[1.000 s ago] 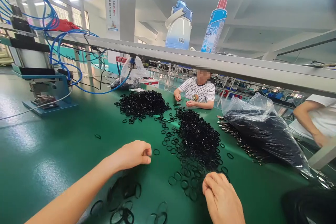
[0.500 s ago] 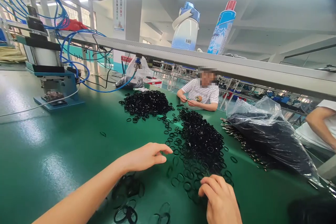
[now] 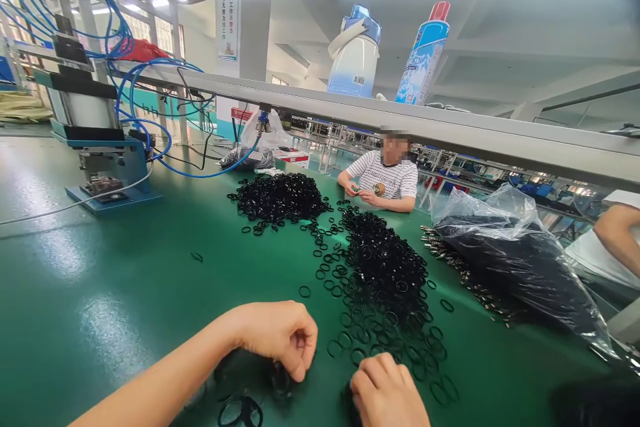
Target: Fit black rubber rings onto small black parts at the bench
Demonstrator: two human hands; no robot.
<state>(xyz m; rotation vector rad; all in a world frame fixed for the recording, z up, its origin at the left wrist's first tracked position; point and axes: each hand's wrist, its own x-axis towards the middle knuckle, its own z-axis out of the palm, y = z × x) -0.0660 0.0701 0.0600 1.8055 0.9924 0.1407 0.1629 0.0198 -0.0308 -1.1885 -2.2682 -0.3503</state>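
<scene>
My left hand (image 3: 277, 337) is curled into a fist low over the green table (image 3: 100, 300), with a dark bunch of black rubber rings (image 3: 280, 379) showing under its fingers. My right hand (image 3: 387, 390) is curled too, close beside it at the bottom edge, with black rings peeking out at its left side. A long heap of loose black rings (image 3: 385, 267) spreads just beyond both hands. A few larger rings (image 3: 240, 408) lie under my left wrist.
A second ring heap (image 3: 277, 197) lies farther back, and a plastic bag of black parts (image 3: 515, 260) at right. A blue press with hoses (image 3: 100, 147) stands at far left. An overhead shelf (image 3: 450, 130) carries a jug (image 3: 355, 50) and spray can (image 3: 423, 53). One person (image 3: 385, 177) sits opposite, and another person's arm (image 3: 617, 237) shows at right.
My left hand reached out open to the rings, then drew back toward me and closed. My right hand slid left and nearer, fingers still curled.
</scene>
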